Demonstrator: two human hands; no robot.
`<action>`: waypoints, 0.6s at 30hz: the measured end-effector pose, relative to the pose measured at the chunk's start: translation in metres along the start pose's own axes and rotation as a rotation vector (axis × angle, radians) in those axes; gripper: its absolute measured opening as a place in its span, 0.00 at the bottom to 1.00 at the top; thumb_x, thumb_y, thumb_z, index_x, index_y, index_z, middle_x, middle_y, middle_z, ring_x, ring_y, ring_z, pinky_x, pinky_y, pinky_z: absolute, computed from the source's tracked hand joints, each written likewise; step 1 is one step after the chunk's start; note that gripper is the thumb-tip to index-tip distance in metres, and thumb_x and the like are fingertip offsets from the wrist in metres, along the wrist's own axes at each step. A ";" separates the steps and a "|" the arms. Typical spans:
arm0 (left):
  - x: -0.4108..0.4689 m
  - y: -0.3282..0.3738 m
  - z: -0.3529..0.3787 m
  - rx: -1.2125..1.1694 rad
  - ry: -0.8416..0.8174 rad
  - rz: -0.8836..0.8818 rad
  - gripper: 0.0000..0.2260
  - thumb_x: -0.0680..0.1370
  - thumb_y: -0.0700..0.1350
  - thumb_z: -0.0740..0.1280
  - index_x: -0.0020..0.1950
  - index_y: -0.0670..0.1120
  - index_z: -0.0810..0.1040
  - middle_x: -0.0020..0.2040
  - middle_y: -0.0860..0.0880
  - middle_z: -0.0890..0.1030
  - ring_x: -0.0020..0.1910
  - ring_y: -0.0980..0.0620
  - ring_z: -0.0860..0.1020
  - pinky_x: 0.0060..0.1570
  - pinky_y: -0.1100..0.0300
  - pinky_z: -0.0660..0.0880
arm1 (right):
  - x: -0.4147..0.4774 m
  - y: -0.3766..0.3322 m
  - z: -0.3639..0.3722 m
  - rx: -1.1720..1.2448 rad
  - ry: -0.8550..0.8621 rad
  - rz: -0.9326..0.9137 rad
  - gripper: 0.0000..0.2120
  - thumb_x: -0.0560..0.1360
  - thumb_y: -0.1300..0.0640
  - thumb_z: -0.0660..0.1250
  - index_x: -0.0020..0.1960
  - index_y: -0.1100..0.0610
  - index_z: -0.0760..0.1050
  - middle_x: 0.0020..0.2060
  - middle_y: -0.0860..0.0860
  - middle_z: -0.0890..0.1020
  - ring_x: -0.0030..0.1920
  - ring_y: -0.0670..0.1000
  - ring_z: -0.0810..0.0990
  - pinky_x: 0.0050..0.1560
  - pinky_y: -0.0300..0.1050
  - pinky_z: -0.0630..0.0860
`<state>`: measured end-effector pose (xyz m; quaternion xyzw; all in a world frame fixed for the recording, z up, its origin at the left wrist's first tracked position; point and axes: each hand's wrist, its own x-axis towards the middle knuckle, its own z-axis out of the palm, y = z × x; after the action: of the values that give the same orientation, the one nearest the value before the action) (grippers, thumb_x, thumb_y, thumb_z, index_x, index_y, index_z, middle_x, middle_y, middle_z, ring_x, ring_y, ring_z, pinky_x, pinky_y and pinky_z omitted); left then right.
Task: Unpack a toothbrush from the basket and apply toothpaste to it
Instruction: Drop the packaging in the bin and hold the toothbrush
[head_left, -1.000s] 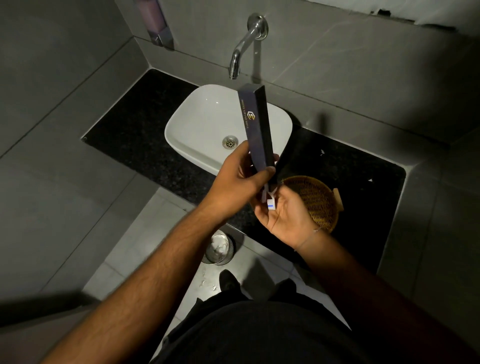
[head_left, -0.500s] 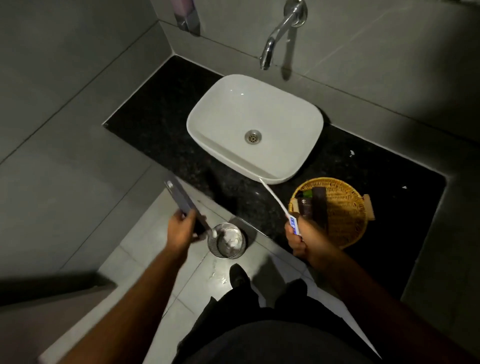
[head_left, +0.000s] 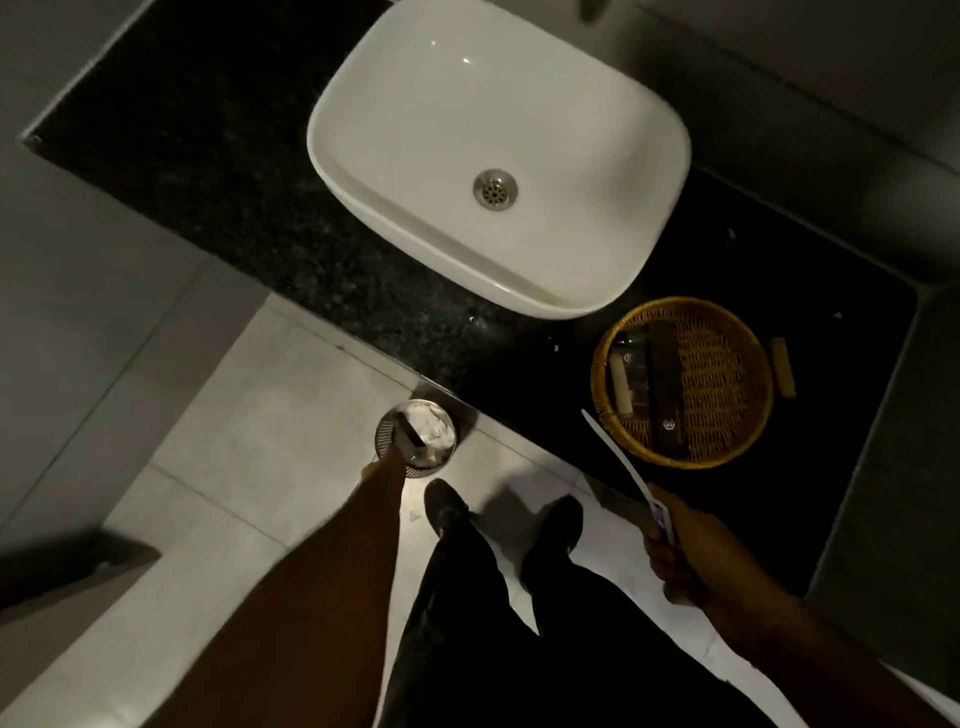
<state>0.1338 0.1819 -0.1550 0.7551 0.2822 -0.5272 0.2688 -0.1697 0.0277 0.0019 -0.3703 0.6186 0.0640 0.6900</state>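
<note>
We look straight down at a dim bathroom counter and floor. A white basin (head_left: 498, 156) sits on a black speckled countertop (head_left: 234, 171), its metal drain (head_left: 495, 189) near the centre.

To the right of the basin, on the same countertop, rests a round woven basket (head_left: 727, 384). Inside it, towards its left side, lie a long dark box (head_left: 666, 387) and what may be a small tube (head_left: 621, 384) beside it — the light is too poor for us to be sure.

The right hand (head_left: 685, 551) is at the lower right, curled closed around the handle of a white toothbrush (head_left: 623, 462). The toothbrush points up and to the left, its far end reaching the near rim of the basket. It is out of its packaging and held over the counter edge, just in front of the basket.

The left arm stretches down towards a small round metal bin (head_left: 415, 436) on the pale tiled floor (head_left: 249, 441), just below the counter edge. The left hand (head_left: 387, 460) is at the bin's rim, mostly hidden by the forearm, so we cannot tell how its fingers are set. A dark box (head_left: 408, 434) stands slanted inside the bin, over crumpled white paper.

Between the arms we see dark trousers and two dark shoes (head_left: 447, 506).
</note>
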 end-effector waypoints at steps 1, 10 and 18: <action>-0.003 0.002 -0.002 0.005 0.083 0.026 0.26 0.89 0.55 0.61 0.79 0.36 0.71 0.71 0.35 0.78 0.69 0.34 0.79 0.68 0.44 0.78 | 0.007 0.002 -0.003 0.006 0.001 0.024 0.26 0.75 0.32 0.62 0.36 0.54 0.72 0.25 0.47 0.66 0.24 0.46 0.60 0.29 0.38 0.55; -0.122 -0.004 0.037 0.339 0.343 1.210 0.13 0.87 0.51 0.57 0.65 0.52 0.79 0.60 0.48 0.84 0.60 0.45 0.83 0.62 0.49 0.79 | 0.005 -0.031 -0.023 -0.198 -0.027 -0.079 0.21 0.80 0.44 0.66 0.30 0.51 0.77 0.22 0.43 0.72 0.19 0.41 0.67 0.21 0.33 0.62; -0.208 0.005 0.167 1.376 -0.128 1.845 0.28 0.84 0.54 0.52 0.82 0.48 0.74 0.71 0.48 0.84 0.72 0.45 0.82 0.82 0.44 0.63 | -0.005 -0.047 -0.080 -0.026 -0.205 -0.207 0.17 0.79 0.50 0.70 0.57 0.65 0.81 0.55 0.60 0.85 0.56 0.53 0.85 0.54 0.48 0.82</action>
<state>-0.0291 0.0315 -0.0071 0.6329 -0.7388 -0.2099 0.0974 -0.2097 -0.0516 0.0297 -0.4326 0.5022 0.0381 0.7478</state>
